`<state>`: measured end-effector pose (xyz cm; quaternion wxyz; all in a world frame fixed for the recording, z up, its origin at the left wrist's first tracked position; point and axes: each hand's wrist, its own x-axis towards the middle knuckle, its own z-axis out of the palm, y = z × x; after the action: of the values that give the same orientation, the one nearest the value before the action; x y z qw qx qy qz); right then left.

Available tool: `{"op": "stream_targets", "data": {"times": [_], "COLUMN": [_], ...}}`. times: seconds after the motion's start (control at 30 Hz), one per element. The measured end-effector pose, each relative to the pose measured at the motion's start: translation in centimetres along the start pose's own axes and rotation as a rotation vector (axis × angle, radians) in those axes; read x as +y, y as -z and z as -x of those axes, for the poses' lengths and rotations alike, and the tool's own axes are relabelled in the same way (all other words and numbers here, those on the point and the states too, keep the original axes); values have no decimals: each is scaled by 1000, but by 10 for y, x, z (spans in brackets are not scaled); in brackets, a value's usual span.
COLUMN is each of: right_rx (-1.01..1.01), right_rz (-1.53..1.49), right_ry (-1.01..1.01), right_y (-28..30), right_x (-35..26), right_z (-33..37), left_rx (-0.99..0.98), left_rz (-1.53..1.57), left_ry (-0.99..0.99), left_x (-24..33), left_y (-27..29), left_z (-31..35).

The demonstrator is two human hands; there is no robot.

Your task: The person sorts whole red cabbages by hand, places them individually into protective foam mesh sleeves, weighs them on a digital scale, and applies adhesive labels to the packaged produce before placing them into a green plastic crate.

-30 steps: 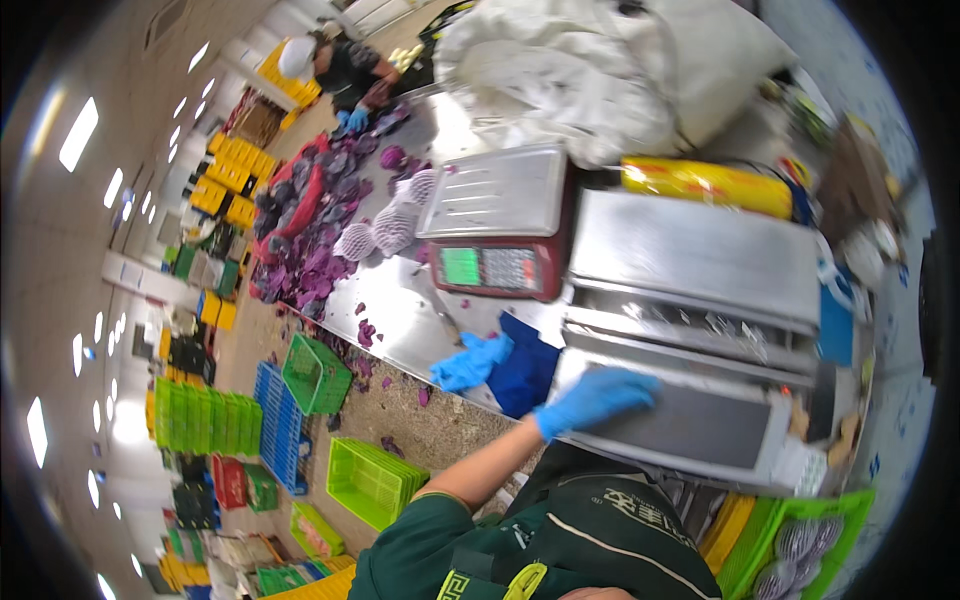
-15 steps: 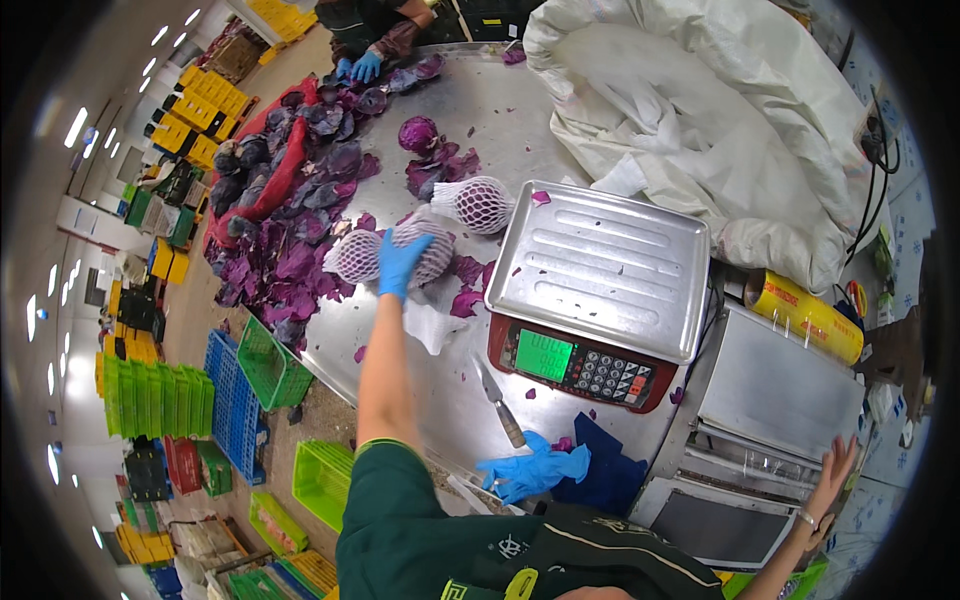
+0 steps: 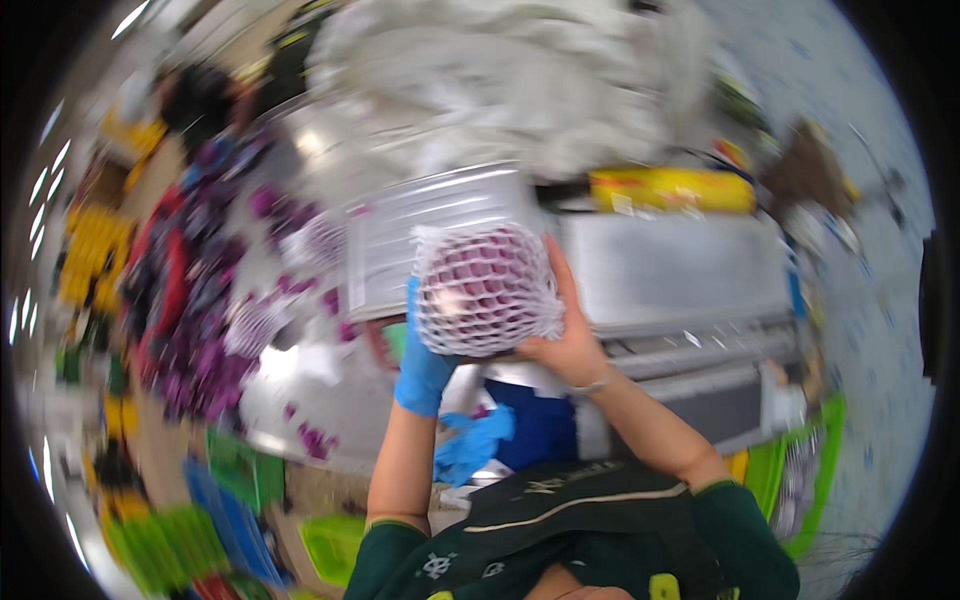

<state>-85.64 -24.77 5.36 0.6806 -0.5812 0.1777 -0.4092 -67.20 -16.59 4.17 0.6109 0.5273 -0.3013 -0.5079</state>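
The netted purple cabbage is nearly round, so its long axis is weak; it looks a little wider from left to right than from the far side to the near side, with the white foam net's loose rim at its far left corner and more loose net at its right side; which way its stem end points cannot be told through the mesh; the left hand, in a blue glove, cups the left and near-left side, most of its fingers hidden behind the cabbage; the right hand, bare, spreads wide, its fingers up along the right side and its thumb at the near right; both sets of fingers are curved about as far open as the cabbage is broad, so it sits between them, held from both sides; it is raised over the near edge of the table, covering part of the scale; two more netted heads lie toward the table's left edge, beside loose purple leaves; a blue glove and a dark blue cloth lie at the near edge.
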Motion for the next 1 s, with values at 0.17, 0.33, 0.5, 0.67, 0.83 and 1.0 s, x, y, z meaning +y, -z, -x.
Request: {"op": "stream_targets", "data": {"times": [0.17, 0.33, 0.5, 0.67, 0.83, 1.0], "right_rx": [386, 228, 30, -90, 43, 222], "right_rz": [71, 484, 639, 1407, 1591, 1073], "right_ry": [-106, -409, -457, -756, -319, 75], "right_y": [172, 318, 362, 381, 384, 372], "right_x": [-56, -98, -92, -149, -64, -119], "right_z": [33, 58, 91, 139, 171, 216], "left_rx": [-94, -148, 60, 342, 457, 300], "left_rz": [199, -686, -445, -1640, -1297, -1219], "left_ry": [218, 1, -63, -358, -202, -540], "left_x": [-52, -114, -96, -81, -150, -122], "left_y": [-189, -285, -306, -273, -272, -272], "left_z": [-66, -88, -55, 11, 13, 84]}}
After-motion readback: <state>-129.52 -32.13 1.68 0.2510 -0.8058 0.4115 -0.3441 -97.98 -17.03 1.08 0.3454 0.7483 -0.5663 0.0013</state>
